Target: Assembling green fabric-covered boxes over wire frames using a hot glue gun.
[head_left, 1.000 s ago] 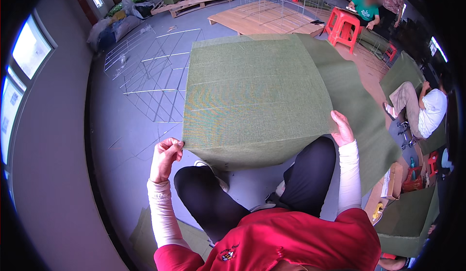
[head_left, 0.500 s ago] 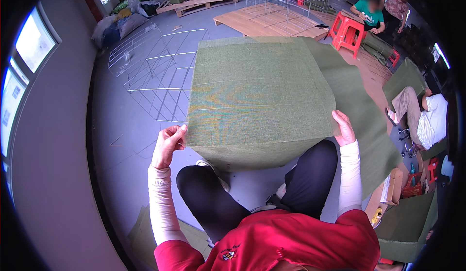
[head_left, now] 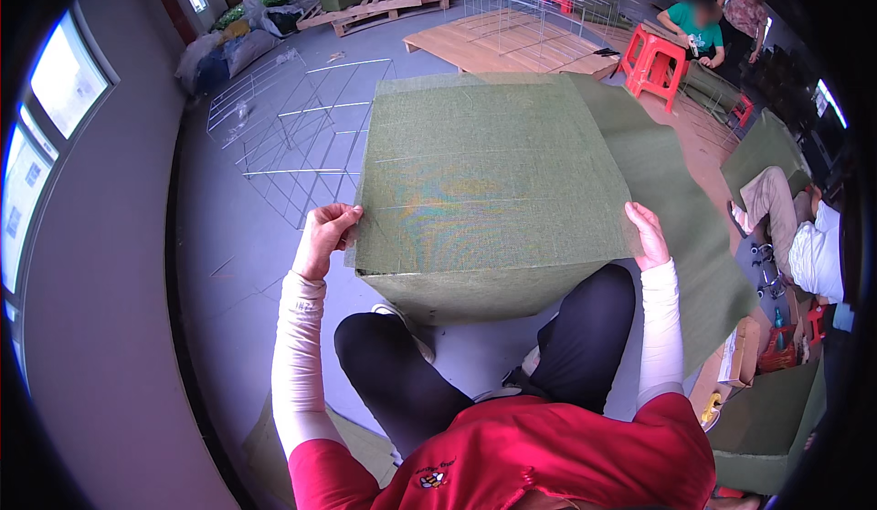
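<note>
In front of my knees stands a large box-shaped piece covered in green mesh fabric, its flat top facing up and its near side hanging between my legs. My left hand pinches the fabric's left edge, a little up from the near left corner. At the right edge my right hand grips the fabric between thumb and fingers, near the right front corner. The near left corner shows a small dark gap under the top sheet. What lies beneath the fabric is hidden.
Wire frames lie on the floor to the left. Green fabric spreads out on the right. Beyond are a wooden board, a pallet and red stools. Other people work at the right, near tools.
My left hand has slid farther along the left edge, away from the near corner. My right hand stays nearly in place. A small gap now shows at the near left corner.
</note>
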Motion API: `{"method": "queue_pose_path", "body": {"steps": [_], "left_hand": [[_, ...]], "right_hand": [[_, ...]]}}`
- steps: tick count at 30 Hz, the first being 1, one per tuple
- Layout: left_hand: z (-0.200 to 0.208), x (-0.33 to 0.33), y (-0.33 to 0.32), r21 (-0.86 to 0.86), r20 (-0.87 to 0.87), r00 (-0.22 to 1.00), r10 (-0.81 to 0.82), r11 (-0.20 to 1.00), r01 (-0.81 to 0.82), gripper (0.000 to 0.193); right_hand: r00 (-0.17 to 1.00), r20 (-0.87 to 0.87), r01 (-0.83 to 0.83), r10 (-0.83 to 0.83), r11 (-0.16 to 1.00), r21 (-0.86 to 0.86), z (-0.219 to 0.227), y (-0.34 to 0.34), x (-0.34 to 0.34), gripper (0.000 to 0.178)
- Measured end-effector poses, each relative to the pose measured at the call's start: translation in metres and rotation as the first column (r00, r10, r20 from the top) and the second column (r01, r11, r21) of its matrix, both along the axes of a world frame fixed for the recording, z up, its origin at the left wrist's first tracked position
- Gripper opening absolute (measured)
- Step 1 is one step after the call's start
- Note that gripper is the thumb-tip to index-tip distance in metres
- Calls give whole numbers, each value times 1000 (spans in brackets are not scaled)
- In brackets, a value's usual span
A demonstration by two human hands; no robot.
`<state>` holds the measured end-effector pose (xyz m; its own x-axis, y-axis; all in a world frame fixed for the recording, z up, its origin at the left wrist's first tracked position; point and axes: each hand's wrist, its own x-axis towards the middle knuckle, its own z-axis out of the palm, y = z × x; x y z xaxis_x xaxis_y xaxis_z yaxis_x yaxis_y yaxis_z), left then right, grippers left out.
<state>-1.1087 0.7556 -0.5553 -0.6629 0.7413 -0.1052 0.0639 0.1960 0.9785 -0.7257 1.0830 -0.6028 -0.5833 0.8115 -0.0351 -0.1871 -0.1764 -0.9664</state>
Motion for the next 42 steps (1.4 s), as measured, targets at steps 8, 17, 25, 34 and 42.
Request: {"method": "queue_pose_path", "body": {"steps": [8, 17, 25, 34, 42], "left_hand": [[-7, -10, 10, 77, -66, 993, 94, 993, -89, 23], [-10, 3, -4, 50, -12, 998, 57, 997, -56, 22], [-19, 4, 7, 41, -45, 996, 80, 996, -79, 21], [-23, 1, -2, 3, -71, 990, 122, 992, -122, 27], [-20, 6, -2, 14, -161, 980, 118, 993, -117, 21]], "right_hand": [[999, 7, -53, 53, 999, -14, 2, 2, -1, 10], [1000, 17, -2, 1, 1000, 23, 1, -3, 1, 8], [991, 69, 115, -116, 993, 19, -2, 2, 5, 15], [989, 82, 124, -125, 992, 24, -2, -2, 9, 18], [999, -20, -30, 32, 996, 85, 1, 7, 0, 8]]}}
